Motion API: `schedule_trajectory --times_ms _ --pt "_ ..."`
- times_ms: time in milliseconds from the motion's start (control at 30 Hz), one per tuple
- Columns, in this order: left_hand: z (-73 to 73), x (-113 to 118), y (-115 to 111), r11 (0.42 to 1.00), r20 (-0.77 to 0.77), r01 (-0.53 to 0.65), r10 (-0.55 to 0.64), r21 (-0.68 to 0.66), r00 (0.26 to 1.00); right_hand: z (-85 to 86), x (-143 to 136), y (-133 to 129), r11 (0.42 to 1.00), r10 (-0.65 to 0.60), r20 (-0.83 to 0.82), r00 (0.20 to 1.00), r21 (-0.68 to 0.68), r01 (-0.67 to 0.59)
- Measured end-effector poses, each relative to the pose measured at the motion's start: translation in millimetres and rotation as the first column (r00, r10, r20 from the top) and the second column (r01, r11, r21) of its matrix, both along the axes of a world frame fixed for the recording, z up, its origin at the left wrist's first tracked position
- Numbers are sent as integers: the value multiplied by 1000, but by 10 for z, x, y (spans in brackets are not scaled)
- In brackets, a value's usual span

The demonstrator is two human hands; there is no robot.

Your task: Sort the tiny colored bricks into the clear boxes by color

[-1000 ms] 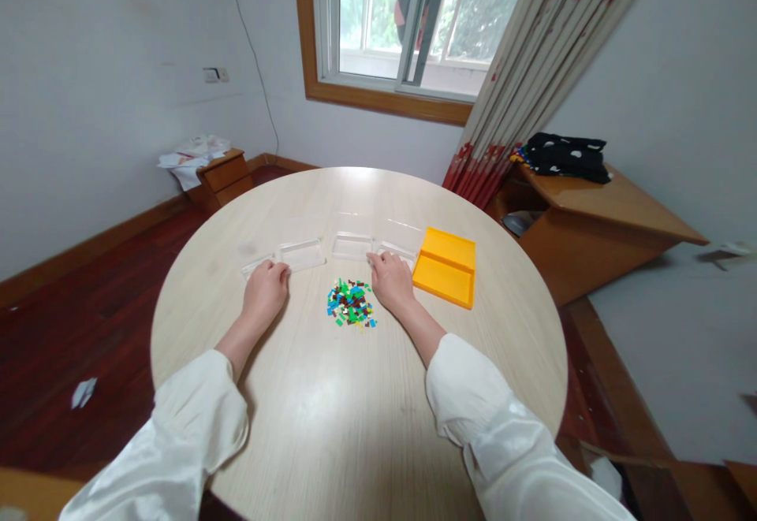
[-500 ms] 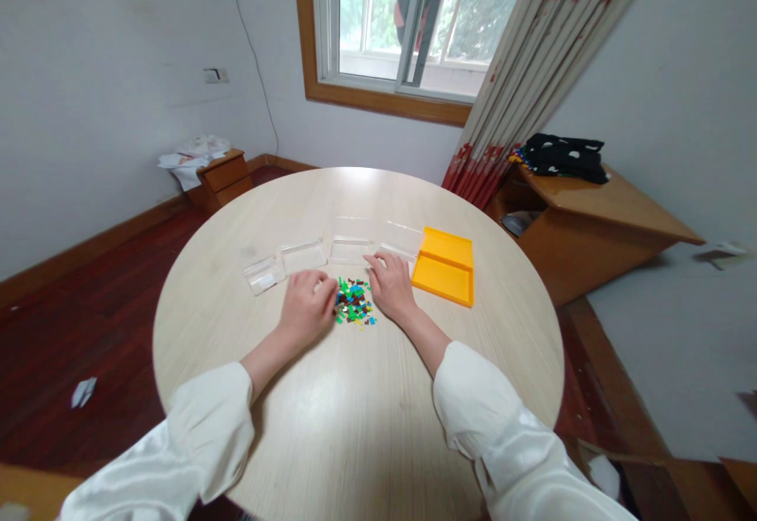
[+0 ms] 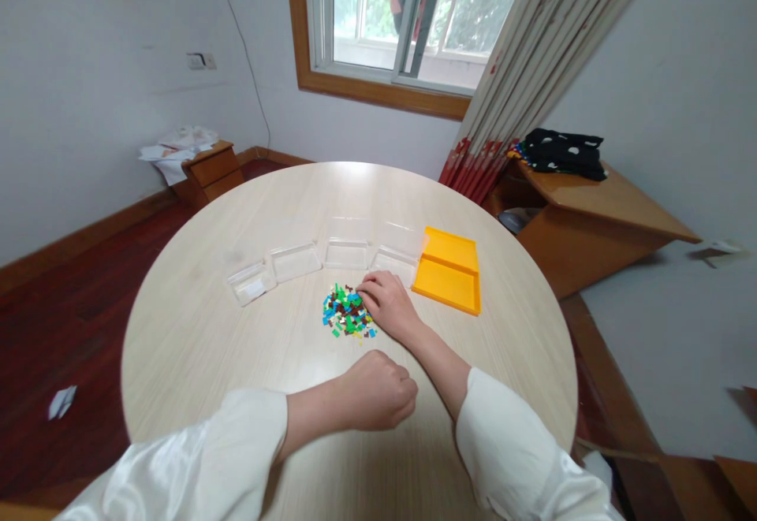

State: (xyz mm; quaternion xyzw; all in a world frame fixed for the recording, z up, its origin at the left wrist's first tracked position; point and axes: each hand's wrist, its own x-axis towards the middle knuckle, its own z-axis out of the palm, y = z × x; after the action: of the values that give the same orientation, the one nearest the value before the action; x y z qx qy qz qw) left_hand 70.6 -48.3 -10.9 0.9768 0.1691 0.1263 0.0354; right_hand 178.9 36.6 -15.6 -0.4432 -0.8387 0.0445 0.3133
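A pile of small green, blue, brown, white and yellow bricks lies on the round wooden table. My right hand rests at the pile's right edge, its fingers bent close together over the bricks; whether a piece is between them is hidden. Nearer to me, my left hand is curled into a fist in front of the pile, and anything inside it is hidden. Behind the bricks stand clear plastic boxes with raised lids, among them one at the left with a white piece inside.
An open yellow case lies right of the clear boxes. Beyond the table are a small wooden cabinet with papers at the left, a tilted wooden cabinet with black cloth at the right, and a curtain by the window.
My left hand has left the pile's left side, moved right and toward me, and closed into a fist. My right hand has come slightly nearer, its fingers more bent. The view has shifted slightly.
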Motion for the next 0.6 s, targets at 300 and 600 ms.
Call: schedule_trajectory --times_ms 300,600 --pt "3 -4 83 998 3 5 -5 -66 1000 -10 4 43 999 -20 -81 997 -36 17" --pt "18 -65 179 991 136 -97 109 -88 985 10 14 30 998 -61 -403 913 -26 55"
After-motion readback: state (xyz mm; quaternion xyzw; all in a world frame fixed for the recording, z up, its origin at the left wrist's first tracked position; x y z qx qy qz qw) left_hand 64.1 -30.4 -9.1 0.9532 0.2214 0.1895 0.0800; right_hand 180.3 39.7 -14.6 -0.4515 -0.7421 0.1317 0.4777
